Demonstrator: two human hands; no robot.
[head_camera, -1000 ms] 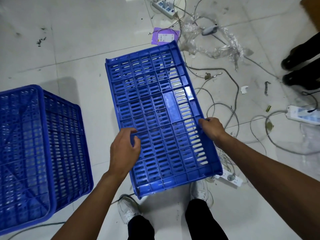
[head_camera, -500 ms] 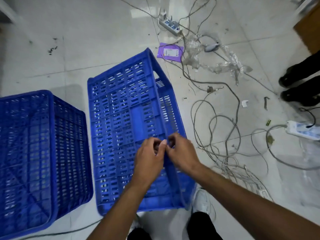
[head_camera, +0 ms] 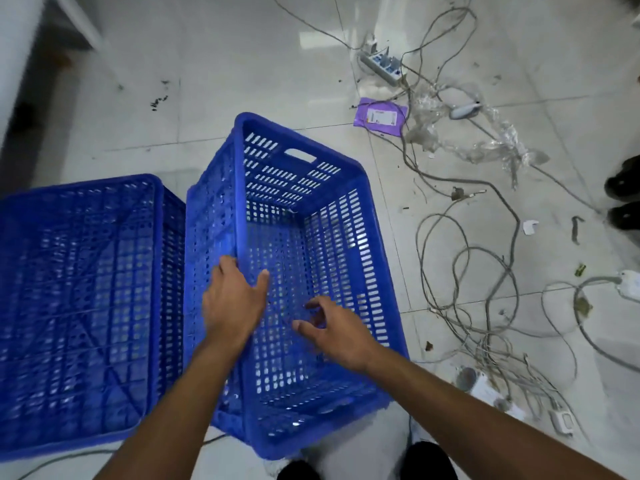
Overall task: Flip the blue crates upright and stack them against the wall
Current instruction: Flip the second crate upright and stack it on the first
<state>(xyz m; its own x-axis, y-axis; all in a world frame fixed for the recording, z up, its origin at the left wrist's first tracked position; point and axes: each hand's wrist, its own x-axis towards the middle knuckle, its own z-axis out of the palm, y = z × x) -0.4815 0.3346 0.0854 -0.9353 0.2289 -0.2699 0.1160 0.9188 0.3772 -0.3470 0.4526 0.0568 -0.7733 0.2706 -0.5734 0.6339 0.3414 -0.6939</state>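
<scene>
Nearest me, my two bare forearms reach forward over a blue perforated plastic crate (head_camera: 311, 237) standing open side up on the pale tiled floor (head_camera: 242, 64), just ahead of my feet. My left hand (head_camera: 232, 301) lies on the crate's left long rim, fingers over the outer side and thumb spread toward the inside, gripping that wall. My right hand (head_camera: 334, 332) hovers inside the crate's opening, fingers loosely curled and spread, holding nothing; whether it touches the mesh I cannot tell. Just left of my left hand, nearly touching the first crate, sits a second blue slatted plastic crate (head_camera: 79, 296), its ribbed base facing up. To the right of my right hand, a tangle of grey cables (head_camera: 485, 306) sprawls across the tiles. Farther ahead on the right: a purple flat packet with a white label (head_camera: 380, 116), crumpled clear plastic wrap (head_camera: 485, 147), and a white power strip (head_camera: 382, 65). At the far right edge, a pair of black shoes (head_camera: 623, 199).
</scene>
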